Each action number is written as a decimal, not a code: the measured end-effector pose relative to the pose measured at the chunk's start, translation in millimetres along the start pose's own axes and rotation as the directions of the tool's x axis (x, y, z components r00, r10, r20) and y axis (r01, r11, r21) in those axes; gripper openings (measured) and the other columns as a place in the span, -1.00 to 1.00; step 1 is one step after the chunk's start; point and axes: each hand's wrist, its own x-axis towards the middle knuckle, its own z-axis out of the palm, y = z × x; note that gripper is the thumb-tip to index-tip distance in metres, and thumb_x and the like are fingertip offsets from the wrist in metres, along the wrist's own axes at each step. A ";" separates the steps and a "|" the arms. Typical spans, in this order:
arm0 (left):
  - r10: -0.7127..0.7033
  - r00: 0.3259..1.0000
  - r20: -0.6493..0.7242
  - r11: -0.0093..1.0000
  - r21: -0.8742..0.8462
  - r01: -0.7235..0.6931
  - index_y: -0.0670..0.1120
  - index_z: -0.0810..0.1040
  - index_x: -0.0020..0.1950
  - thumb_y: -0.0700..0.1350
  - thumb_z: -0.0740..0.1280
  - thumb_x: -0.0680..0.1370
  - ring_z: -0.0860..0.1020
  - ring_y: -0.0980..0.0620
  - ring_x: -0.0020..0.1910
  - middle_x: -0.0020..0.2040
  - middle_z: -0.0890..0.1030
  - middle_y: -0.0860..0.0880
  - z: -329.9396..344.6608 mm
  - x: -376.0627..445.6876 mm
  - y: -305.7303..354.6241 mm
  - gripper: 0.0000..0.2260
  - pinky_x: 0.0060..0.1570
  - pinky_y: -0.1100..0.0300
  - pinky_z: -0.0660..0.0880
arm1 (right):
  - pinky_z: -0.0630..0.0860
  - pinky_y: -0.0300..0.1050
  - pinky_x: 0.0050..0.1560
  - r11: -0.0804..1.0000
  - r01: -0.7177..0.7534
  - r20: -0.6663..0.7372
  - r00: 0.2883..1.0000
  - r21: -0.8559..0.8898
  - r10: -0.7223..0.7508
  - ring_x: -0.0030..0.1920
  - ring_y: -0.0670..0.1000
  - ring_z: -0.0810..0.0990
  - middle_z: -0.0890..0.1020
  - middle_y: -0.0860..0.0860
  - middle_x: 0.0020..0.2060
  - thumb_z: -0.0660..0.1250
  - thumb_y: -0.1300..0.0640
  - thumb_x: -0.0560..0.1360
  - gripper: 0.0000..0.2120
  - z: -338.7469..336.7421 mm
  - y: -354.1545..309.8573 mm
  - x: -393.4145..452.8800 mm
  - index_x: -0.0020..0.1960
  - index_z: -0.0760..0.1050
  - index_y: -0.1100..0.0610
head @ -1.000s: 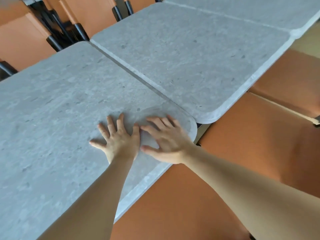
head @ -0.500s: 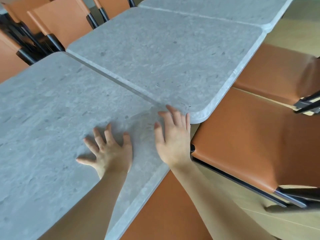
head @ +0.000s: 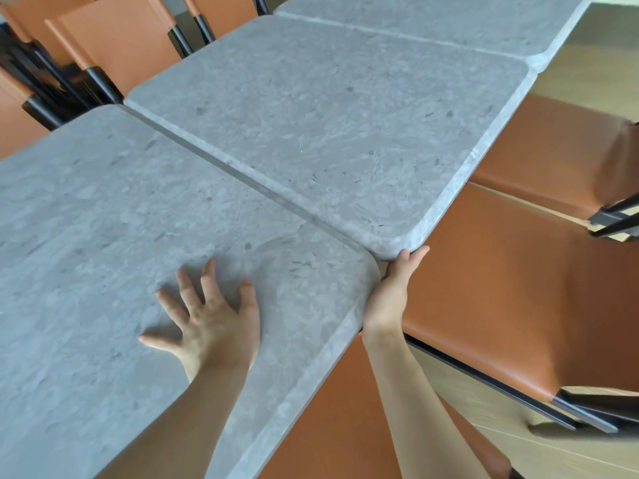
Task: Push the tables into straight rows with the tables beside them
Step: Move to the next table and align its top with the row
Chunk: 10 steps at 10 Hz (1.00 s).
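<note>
Three grey stone-look tables run away from the camera in a row. Near table (head: 103, 236) lies under the left hand (head: 211, 326), which is flat on the top, fingers spread wide, palm down near the right front corner. Middle table (head: 328, 133) sits just beyond, a thin dark seam between the two tops. Its near right corner sticks out past the near table's corner, so the right-hand edges do not line up. Far table (head: 449, 25) butts the middle one at the back.

Right hand (head: 397, 285) is off the top, down in the notch where the two corners meet. Fingertips touch the underside or edge of the middle table's corner; whether they curl round it I cannot tell, as the palm faces away.

Orange chairs: one seat (head: 518, 288) just right of the right hand, more chair backs (head: 121, 46) along the far left side.

Risks, as I judge them:
- Fingers in the notch could get pinched if either top slides toward the other.
- A push at one corner only may swing the middle table, opening the seam at the far end.
- Overshoot would leave the step reversed.
- Seat close by may block the table.
</note>
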 end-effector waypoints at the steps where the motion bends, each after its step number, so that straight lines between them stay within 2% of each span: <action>1: -0.004 1.000 0.010 1.000 -0.007 0.004 0.24 -0.11 0.63 0.30 -0.13 0.60 -0.26 -0.08 0.63 0.67 -0.18 0.05 -1.0 -0.7 0.4 -0.41 0.43 -0.50 -0.17 | -0.13 0.03 0.64 0.992 0.097 -0.028 0.995 -0.079 -0.099 0.61 -0.21 -0.14 -0.17 -0.23 0.63 -0.09 -0.16 0.72 -0.43 0.6 -4.8 -2.3 0.63 -0.27 -0.17; 3: -0.007 1.000 0.012 1.000 -0.005 0.007 0.23 -0.12 0.63 0.30 -0.12 0.61 -0.27 -0.08 0.63 0.67 -0.18 0.05 -1.6 -1.6 1.6 -0.41 0.43 -0.49 -0.18 | -0.21 -0.07 0.63 0.958 0.233 -0.020 0.971 -0.167 -0.240 0.58 -0.29 -0.23 -0.25 -0.22 0.62 -0.12 -0.06 0.74 -0.44 0.6 -3.7 -3.6 0.65 -0.29 -0.04; 4: -0.008 1.000 0.011 1.000 -0.005 0.008 0.21 -0.11 0.63 0.29 -0.11 0.60 -0.27 -0.07 0.63 0.67 -0.18 0.05 -2.1 -1.9 2.1 -0.40 0.43 -0.49 -0.19 | -0.21 -0.08 0.63 0.939 0.266 -0.012 0.961 -0.218 -0.275 0.58 -0.29 -0.23 -0.23 -0.22 0.62 -0.11 -0.11 0.69 -0.39 0.4 -3.5 -3.3 0.65 -0.27 -0.04; 10: -0.003 1.000 0.007 1.000 -0.005 0.003 0.19 -0.11 0.63 0.30 -0.15 0.58 -0.27 -0.07 0.63 0.67 -0.16 0.04 -0.6 -0.7 1.7 -0.39 0.43 -0.51 -0.19 | -0.22 -0.04 0.63 0.937 0.253 0.042 0.967 -0.240 -0.250 0.57 -0.31 -0.24 -0.23 -0.26 0.61 -0.02 -0.08 0.68 -0.36 -2.9 -8.1 -6.0 0.65 -0.27 -0.08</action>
